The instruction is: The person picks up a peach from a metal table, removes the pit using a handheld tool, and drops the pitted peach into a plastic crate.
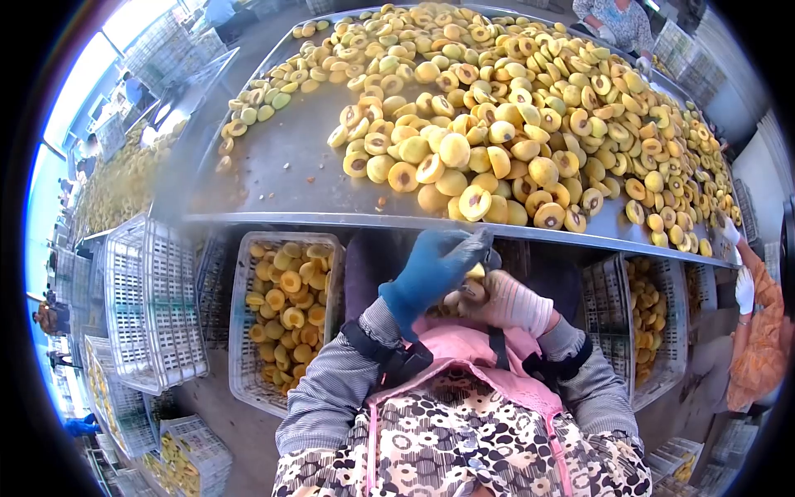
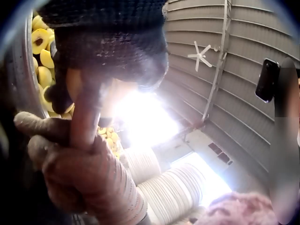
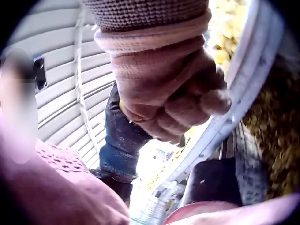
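Close together at the table's front edge, both gloved hands meet over the lap. The left hand in a blue glove pinches a yellow fruit piece, largely covered by its fingers. Curled just beside it is the right hand in a pale glove; in the left wrist view its fingers grip a short rod-like tool, blurred, whose tip is hidden behind the left glove. Halved yellow fruits are heaped on the metal table beyond the hands.
A crate of fruit halves stands left of the lap, another crate to the right. Stacked white crates are farther left. A person in orange works at the right, another person across the table.
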A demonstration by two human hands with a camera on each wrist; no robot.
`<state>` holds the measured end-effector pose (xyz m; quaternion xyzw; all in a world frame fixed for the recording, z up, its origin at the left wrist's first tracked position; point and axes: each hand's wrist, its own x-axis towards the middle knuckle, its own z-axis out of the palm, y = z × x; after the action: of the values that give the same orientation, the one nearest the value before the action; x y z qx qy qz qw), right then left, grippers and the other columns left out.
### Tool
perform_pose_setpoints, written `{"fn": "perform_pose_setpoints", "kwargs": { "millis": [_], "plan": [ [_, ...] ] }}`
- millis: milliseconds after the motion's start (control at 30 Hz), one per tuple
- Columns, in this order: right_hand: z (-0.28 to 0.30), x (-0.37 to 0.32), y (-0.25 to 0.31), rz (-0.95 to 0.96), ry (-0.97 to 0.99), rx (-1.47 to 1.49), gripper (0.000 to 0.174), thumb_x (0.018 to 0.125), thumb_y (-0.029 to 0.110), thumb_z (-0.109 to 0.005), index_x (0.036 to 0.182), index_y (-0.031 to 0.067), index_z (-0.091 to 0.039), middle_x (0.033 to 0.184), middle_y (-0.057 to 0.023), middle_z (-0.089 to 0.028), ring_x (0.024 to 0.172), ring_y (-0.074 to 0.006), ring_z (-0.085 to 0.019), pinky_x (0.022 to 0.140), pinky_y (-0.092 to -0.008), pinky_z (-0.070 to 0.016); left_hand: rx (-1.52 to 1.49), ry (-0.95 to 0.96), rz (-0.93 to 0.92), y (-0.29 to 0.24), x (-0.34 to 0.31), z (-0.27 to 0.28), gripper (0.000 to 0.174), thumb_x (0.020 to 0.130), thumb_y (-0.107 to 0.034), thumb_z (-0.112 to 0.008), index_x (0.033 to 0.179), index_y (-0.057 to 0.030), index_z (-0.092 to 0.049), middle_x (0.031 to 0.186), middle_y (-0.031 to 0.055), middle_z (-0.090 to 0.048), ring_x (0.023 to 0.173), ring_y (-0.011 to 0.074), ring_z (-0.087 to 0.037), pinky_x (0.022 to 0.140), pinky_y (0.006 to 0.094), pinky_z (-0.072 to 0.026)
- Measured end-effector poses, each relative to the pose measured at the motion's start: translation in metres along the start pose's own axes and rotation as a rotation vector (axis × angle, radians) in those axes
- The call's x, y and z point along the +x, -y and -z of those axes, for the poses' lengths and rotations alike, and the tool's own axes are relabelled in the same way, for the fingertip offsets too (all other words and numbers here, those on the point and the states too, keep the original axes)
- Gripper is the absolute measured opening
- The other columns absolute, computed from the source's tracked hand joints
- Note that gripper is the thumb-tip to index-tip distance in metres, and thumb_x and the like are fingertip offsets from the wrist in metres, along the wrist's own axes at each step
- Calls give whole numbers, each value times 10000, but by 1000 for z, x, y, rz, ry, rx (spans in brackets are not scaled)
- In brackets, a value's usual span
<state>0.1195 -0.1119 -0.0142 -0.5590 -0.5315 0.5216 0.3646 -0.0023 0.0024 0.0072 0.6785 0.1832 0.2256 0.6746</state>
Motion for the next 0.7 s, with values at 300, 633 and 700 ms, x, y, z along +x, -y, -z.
{"fn": "perform_pose_setpoints", "kwargs": {
  "millis": [300, 633, 700],
  "plan": [
    [-8, 15, -35, 114, -28, -290, 236, 819, 49, -621, 1054, 59, -591, 990, -71, -638, 944, -210, -621, 839, -313, -499, -220, -131, 235, 20, -15, -1, 330, 922, -303, -619, 870, 11, -707, 777, 65, -697, 684, 99, -624, 618, 271, -517],
    [-7, 3, -13, -443, 255, 140, 222, 812, 41, -645, 1029, 38, -696, 860, 0, -678, 795, -93, -583, 742, -243, -471, -812, -304, 30, 29, -15, 31, 322, 924, -273, -600, 861, 38, -657, 785, 92, -673, 681, 195, -662, 621, 251, -523],
    [3, 0, -68, -249, 155, -28, 201, 811, 146, -662, 972, 35, -709, 827, -55, -703, 731, -164, -640, 686, -304, -501, -434, -462, 65, 17, -47, 82, 312, 931, -251, -576, 866, 36, -682, 825, 94, -688, 755, 193, -676, 685, 283, -528]
  ]
}}
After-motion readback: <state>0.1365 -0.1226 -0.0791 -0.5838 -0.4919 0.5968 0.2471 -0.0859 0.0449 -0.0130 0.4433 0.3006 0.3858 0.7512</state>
